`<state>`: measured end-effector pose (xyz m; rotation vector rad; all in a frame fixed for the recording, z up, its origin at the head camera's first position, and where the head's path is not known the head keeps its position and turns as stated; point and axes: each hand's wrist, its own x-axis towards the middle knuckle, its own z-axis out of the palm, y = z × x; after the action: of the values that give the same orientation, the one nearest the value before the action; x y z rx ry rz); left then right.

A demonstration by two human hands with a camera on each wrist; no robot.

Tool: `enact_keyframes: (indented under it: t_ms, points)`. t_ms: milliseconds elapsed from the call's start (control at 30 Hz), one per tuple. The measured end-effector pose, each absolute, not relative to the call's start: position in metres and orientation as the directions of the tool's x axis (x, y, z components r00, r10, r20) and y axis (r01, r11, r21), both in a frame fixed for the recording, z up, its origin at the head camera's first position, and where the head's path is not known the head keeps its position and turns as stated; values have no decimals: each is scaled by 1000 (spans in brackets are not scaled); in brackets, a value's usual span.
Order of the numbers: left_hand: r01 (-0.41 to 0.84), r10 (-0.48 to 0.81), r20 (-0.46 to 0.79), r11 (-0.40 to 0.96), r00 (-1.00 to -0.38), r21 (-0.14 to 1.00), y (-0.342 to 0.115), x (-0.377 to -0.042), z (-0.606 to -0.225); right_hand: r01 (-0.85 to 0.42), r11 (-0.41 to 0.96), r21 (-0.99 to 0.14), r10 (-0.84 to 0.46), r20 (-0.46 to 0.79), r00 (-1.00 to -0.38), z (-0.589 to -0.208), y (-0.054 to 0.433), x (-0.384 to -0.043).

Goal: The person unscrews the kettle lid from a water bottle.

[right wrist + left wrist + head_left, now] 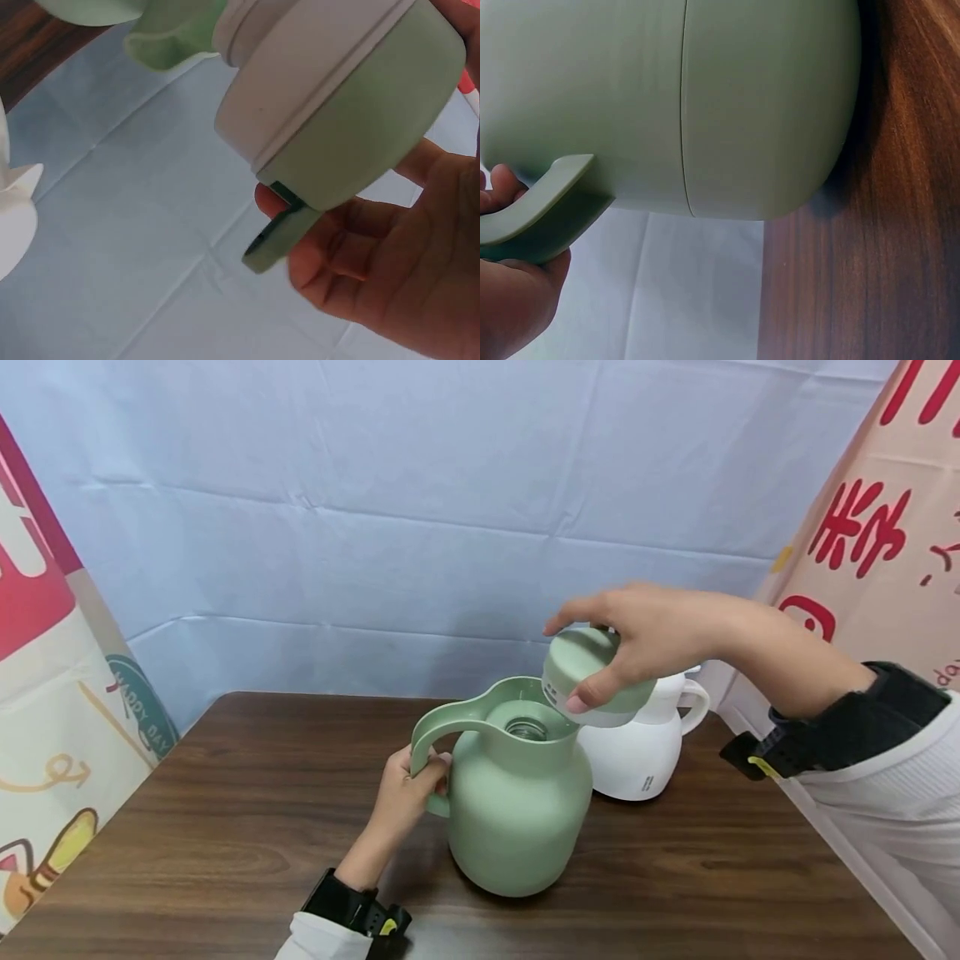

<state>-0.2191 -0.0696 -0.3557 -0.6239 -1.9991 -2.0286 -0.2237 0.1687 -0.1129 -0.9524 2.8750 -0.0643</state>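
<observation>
A green thermos jug (pixel 517 818) stands upright on the wooden table, its threaded mouth uncovered. My left hand (pixel 408 789) grips the jug's handle (pixel 442 727) at the left side. In the left wrist view, the jug's body (pixel 757 105) fills most of the picture, with fingers and thumb around the handle. My right hand (pixel 637 627) holds the jug's lid (pixel 581 660) tilted, above and to the right of the open mouth. In the right wrist view, the lid (pixel 375 105) shows a green top, a pale lower part and a small flap (pixel 281 240) sticking out.
A white jug (pixel 637 760) with a side handle stands behind and right of the green one, partly hidden by the lid. Blue cloth (pixel 360 527) hangs behind the table (pixel 262 810). Printed cloths (pixel 862 552) hang at both sides.
</observation>
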Motion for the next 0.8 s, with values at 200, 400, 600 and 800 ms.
enact_keyframes:
  t_ms: [200,400,600,800]
  points:
    - [443,136,445,-45,-885,895,-70,-220,-357,-567,821,-68,-571,-115,-813,-118,184,-224]
    - [431,135,433,-40,-891,901,-69,-220,-358,-534,836,-125,-547,-116,-829,-128,200,-221]
    - [450,130,451,-42,-883,892,-69,-221,-358,-508,845,-168,-529,-128,-839,-135,216,-222]
    - [456,135,458,-47,-879,889,-69,-222,-360,-497,843,-206,-527,-130,-840,-146,229,-227]
